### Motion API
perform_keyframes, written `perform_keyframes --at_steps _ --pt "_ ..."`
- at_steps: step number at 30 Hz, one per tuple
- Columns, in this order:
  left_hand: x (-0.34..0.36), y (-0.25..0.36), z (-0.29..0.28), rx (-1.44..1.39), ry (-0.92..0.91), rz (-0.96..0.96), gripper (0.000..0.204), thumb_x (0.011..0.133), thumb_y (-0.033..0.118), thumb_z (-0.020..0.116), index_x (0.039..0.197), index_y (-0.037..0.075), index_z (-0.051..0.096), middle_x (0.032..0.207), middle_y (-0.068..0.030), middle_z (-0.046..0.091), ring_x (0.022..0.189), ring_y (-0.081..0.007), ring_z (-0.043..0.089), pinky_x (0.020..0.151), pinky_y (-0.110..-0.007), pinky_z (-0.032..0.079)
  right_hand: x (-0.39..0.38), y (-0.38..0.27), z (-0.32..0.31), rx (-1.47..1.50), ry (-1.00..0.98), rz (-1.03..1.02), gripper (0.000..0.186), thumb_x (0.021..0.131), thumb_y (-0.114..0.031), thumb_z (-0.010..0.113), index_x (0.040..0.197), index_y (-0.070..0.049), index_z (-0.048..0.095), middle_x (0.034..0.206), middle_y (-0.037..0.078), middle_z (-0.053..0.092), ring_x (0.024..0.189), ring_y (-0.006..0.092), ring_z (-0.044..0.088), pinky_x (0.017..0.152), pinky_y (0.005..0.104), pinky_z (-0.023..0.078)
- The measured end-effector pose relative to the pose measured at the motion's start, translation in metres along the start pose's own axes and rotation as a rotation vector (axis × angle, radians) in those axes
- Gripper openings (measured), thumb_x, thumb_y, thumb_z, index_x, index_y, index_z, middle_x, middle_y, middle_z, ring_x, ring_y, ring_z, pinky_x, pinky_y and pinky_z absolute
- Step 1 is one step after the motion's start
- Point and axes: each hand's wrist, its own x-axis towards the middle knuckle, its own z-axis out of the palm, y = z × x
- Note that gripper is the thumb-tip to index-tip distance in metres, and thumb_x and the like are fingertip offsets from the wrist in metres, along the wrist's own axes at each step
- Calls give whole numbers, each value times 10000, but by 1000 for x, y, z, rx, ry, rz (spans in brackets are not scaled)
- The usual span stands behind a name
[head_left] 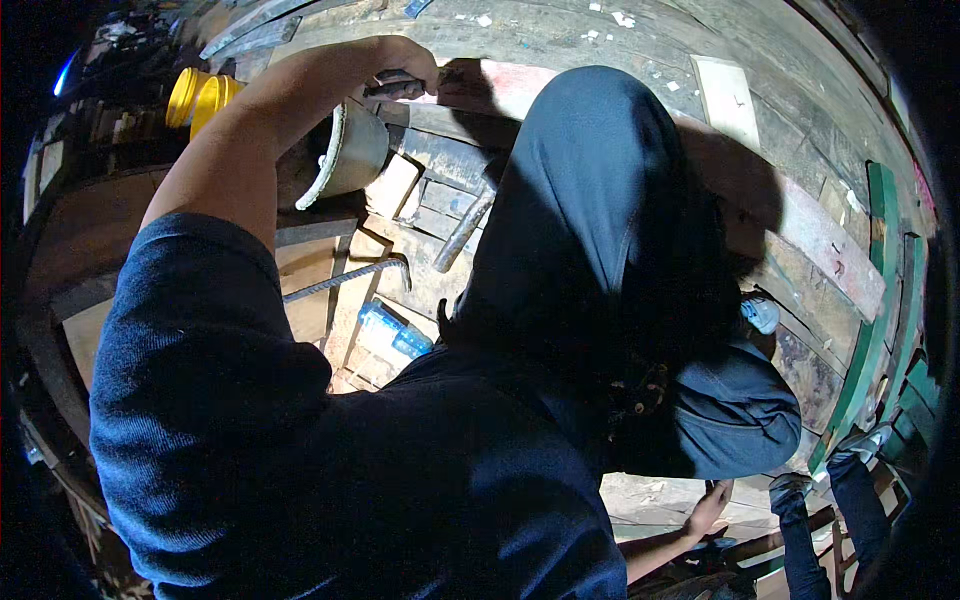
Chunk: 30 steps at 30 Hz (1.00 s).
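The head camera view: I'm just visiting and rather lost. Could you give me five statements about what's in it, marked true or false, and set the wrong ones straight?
1. The left hand appears above the whitish bucket in the picture. True.
2. The ribbed metal bar is straight from end to end. False: one end is bent over into a hook.
3. A blue plastic bottle is lying on its side. True.
4. The yellow containers appear to the right of the whitish bucket. False: they appear to its left.
5. A long green board runs along the right part of the view. True.
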Motion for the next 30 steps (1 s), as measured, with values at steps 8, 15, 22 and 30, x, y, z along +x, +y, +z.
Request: perform_keyframes --at_steps 8,15,22,30 --pt "-43 15 32 161 187 65 255 855 172 540 650 19 523 518 -40 491 416 -156 457 391 -333 390 -3 1 1 10 16 63 564 979 -384 423 1318 67 396 1339 173 437 1178 247 469 1015 373 373" --pt "-10 -10 39 -53 162 174 198 811 224 630 793 28 603 570 -39 500 454 -143 482 429 -308 403 10 -49 -6 -283 193 -77 518 981 -323 440 1333 54 395 1320 201 467 1165 261 488 995 346 380" --pt "-6 -21 42 -219 160 246 232 799 180 653 643 38 559 532 -44 486 427 -147 456 397 -323 368 35 -193 -16 -510 175 -588 351 982 -204 449 1189 70 518 1191 194 568 1091 264 530 963 350 372" --pt "81 -77 44 -299 99 425 112 812 72 614 720 9 602 567 -51 501 426 -156 450 370 -332 360 46 -259 40 -466 109 -753 338 971 -214 471 1177 45 539 1165 174 579 1082 257 535 954 355 384"
